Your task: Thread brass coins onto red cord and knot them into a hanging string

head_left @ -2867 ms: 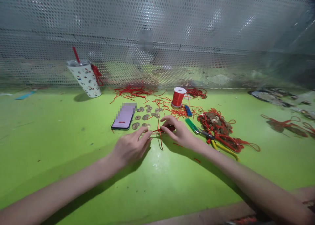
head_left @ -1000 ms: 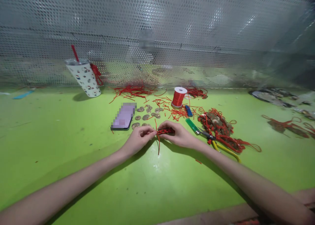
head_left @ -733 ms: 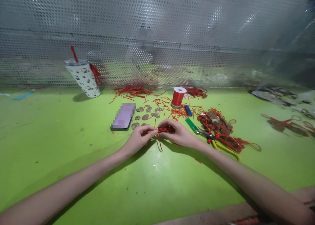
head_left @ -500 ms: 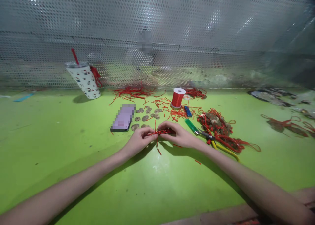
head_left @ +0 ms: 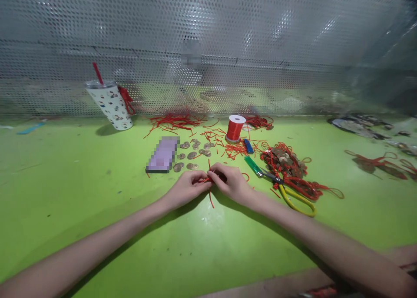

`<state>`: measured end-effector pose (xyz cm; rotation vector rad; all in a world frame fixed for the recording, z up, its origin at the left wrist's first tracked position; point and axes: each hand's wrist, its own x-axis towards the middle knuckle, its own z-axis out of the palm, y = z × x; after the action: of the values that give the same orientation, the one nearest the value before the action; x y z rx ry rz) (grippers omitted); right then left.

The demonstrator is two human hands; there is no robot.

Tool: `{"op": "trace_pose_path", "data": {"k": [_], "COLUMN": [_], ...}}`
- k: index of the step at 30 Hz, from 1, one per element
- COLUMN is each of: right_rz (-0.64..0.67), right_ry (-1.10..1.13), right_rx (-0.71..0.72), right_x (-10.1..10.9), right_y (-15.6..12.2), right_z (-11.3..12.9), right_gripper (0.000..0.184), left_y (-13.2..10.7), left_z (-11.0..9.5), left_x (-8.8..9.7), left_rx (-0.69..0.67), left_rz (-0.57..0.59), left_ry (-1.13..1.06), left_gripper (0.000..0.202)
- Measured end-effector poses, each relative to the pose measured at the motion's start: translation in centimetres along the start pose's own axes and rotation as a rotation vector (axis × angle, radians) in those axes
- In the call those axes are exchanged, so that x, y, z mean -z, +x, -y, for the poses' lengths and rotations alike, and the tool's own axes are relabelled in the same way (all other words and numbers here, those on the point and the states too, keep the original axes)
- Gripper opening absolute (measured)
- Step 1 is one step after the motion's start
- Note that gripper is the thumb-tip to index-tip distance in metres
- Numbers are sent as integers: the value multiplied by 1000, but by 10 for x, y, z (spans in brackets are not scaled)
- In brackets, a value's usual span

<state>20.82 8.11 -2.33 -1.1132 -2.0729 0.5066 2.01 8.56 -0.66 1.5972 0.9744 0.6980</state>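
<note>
My left hand [head_left: 191,187] and my right hand [head_left: 230,181] meet over the middle of the green table. Both pinch a red cord [head_left: 211,199], whose loose ends stick out above and below the fingers. The knotted part is mostly hidden by my fingertips. A small red loop shows past the right knuckles. Just beyond my hands lie several round coins [head_left: 192,155] with holes. To the right rest yellow-handled scissors [head_left: 298,202] and a green lighter [head_left: 253,166], beside a heap of coins tied with red cord [head_left: 284,161].
A phone [head_left: 163,154] lies left of the coins. Behind stand a spool of red cord [head_left: 235,129] and a patterned cup with straw [head_left: 112,107]. Cord scraps and a blue lighter [head_left: 248,146] surround the spool. A perforated metal sheet [head_left: 208,81] rises along the back edge.
My right hand has shifted slightly, its fingertips now closing over the cord near the left fingers. Less of the knotted cord shows between the hands, and a loop appears beyond the right hand.
</note>
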Motion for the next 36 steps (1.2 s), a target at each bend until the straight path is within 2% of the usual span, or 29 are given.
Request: {"op": "trace_pose_path", "data": {"k": [4,10,14,23,30,36], "right_rz": [-44,-31,-26,79,171,199], "right_ry": [26,65,72,183,243,343], "right_rx": [35,66,66,37,-59,-160], "right_x": [1,4,3,12,23,29], "right_y": [0,1,4,9,11,14], "right_z": [1,2,1,-2,7,-2], "right_gripper": [16,13,14,19,34,36], "left_y": [1,1,0,-6,-8,-9], "left_z": [1,2,2,3,-4,-1], "left_x": [2,5,5,1,0,3], "left_rx": [22,26,18,17,-9,6], "left_rz": [0,62,50,29,-100,-156], "left_ry": [17,17,44,0,44,49], "left_gripper": [27,33,37,27,28,28]}}
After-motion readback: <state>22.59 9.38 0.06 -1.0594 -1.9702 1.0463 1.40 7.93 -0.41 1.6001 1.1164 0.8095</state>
